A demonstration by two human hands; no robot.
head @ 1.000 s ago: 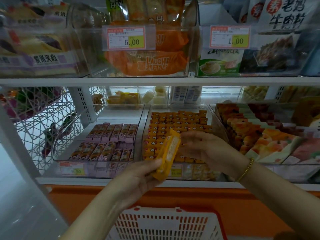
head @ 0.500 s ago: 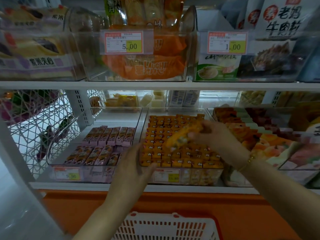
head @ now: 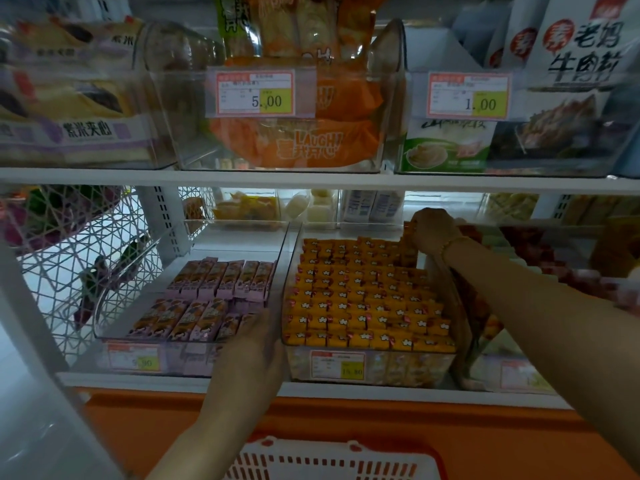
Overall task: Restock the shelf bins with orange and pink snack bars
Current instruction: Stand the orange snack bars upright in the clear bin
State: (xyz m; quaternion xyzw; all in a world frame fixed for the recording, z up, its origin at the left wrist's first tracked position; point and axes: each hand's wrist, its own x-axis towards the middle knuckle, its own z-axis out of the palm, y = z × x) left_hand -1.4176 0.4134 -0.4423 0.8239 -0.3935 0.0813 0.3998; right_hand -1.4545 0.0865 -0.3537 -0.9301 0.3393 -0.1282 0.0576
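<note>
On the left of the lower shelf, the clear bin (head: 104, 306) of pink snack bars (head: 207, 299) is only part full: two short rows lie flat and bare floor shows behind them. It is judged to need stock after this step.

The left hand (head: 254, 351) sits at the front where the two bins meet. Its back faces the camera, so it cannot be told whether the fingers grip a rim or merely rest there. Pressing on that front corner would stop the neighbouring bin sliding back. Below it is the red shopping basket (head: 329, 462), whose contents are out of view.

The orange bin (head: 289, 268) is packed almost to its rim with orange snack bars (head: 363, 306) in tight rows.

The right hand (head: 433, 230) reaches to the far right corner, its fingers curled round a small batch of orange bars (head: 408, 239) standing higher than the rows around it. To do the step well:
- Line the batch up with the existing rows.
- Lower it straight into the gap.
- Let go only once it sits level.
- Keep the forearm lifted off the rows below.
</note>
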